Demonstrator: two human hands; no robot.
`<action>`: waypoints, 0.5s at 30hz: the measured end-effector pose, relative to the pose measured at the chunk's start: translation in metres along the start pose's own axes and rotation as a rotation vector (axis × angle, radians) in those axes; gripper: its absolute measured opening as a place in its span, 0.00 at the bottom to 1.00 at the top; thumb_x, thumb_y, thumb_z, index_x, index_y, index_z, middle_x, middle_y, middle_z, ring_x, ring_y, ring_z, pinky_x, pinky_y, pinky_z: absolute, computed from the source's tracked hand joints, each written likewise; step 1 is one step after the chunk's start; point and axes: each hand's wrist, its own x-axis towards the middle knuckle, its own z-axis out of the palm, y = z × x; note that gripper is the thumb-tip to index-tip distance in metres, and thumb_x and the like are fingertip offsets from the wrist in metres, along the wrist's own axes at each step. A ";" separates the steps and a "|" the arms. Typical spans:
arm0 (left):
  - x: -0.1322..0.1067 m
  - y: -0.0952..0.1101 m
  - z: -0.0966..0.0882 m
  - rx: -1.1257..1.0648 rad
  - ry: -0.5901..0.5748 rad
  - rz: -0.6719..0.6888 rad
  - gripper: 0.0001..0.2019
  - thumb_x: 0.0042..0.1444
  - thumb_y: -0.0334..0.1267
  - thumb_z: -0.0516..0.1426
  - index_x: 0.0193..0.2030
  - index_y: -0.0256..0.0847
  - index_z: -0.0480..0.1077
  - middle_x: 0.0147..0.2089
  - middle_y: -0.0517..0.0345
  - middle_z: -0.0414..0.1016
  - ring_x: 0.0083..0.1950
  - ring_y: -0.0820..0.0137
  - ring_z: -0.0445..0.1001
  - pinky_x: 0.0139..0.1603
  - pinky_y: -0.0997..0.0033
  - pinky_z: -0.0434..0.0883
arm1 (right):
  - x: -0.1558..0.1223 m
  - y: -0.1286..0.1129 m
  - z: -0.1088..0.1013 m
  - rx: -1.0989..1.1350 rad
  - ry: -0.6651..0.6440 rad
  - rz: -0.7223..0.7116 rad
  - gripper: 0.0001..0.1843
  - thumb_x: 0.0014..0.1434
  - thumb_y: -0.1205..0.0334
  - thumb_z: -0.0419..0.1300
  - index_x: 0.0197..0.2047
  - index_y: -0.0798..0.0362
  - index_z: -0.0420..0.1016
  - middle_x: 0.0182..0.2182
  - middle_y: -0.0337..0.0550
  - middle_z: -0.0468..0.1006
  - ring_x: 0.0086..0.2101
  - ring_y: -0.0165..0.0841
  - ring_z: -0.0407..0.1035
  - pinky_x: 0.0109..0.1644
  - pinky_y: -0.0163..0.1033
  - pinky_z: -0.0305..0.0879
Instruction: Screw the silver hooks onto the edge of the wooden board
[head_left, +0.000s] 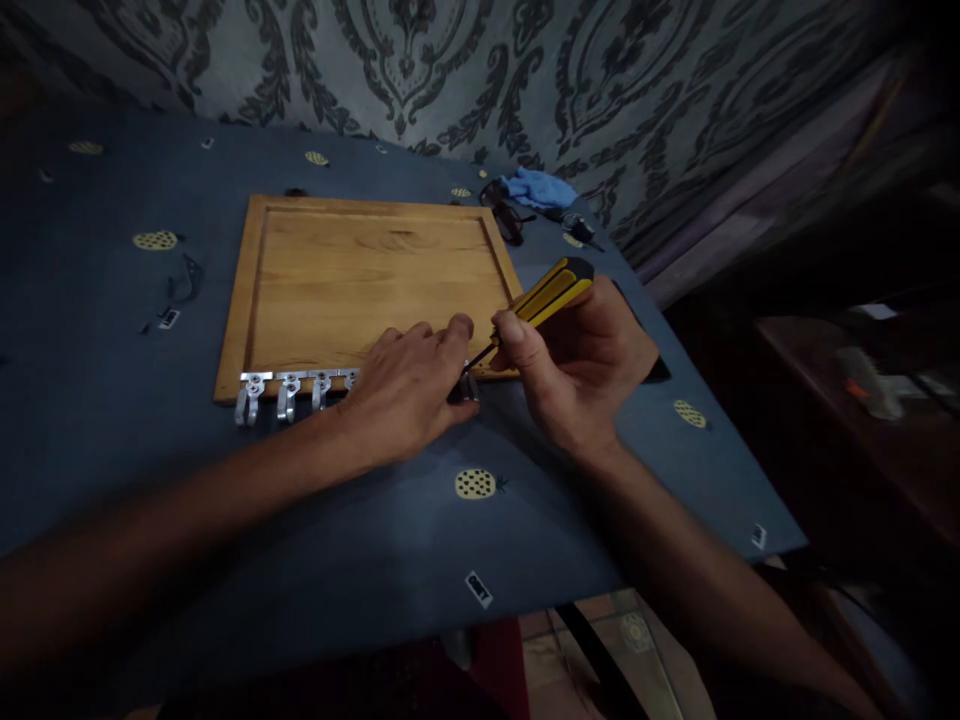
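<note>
A wooden board (360,280) with a raised rim lies on a table covered in blue cloth (112,400). A row of metal hooks (289,392) runs along the board's near edge. My left hand (409,385) lies palm down over the right part of that row, fingers pressed together on a hook (469,388) near the board's right corner. My right hand (577,365) is closed round a yellow and black screwdriver (551,292). The screwdriver's dark shaft slants down to the left, with its tip at the hook beside my left fingertips.
Glasses (504,212), a blue rag (540,187) and a small dark object (581,230) lie at the table's far right corner. Small scraps (176,300) lie left of the board. A patterned wall rises behind. The table edge drops off at right and front.
</note>
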 end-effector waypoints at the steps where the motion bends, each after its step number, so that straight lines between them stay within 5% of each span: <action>1: 0.000 0.000 0.000 0.002 -0.004 -0.002 0.30 0.64 0.45 0.62 0.65 0.34 0.56 0.54 0.42 0.78 0.58 0.49 0.75 0.55 0.50 0.72 | 0.000 0.000 0.000 -0.003 0.003 0.000 0.20 0.61 0.43 0.68 0.34 0.45 0.65 0.27 0.35 0.70 0.22 0.31 0.68 0.24 0.43 0.69; 10: -0.001 0.001 -0.002 0.014 -0.020 -0.006 0.30 0.64 0.46 0.61 0.65 0.34 0.56 0.54 0.41 0.78 0.58 0.50 0.75 0.55 0.51 0.73 | 0.003 0.003 -0.002 0.012 -0.064 -0.028 0.16 0.64 0.43 0.64 0.39 0.45 0.69 0.28 0.37 0.69 0.25 0.33 0.66 0.27 0.42 0.66; 15: 0.000 0.001 -0.002 0.021 -0.015 -0.008 0.28 0.64 0.46 0.62 0.63 0.35 0.57 0.53 0.42 0.78 0.57 0.50 0.76 0.54 0.52 0.73 | 0.011 0.000 -0.005 -0.006 -0.168 -0.004 0.18 0.64 0.42 0.64 0.33 0.46 0.69 0.26 0.37 0.69 0.26 0.33 0.66 0.29 0.42 0.66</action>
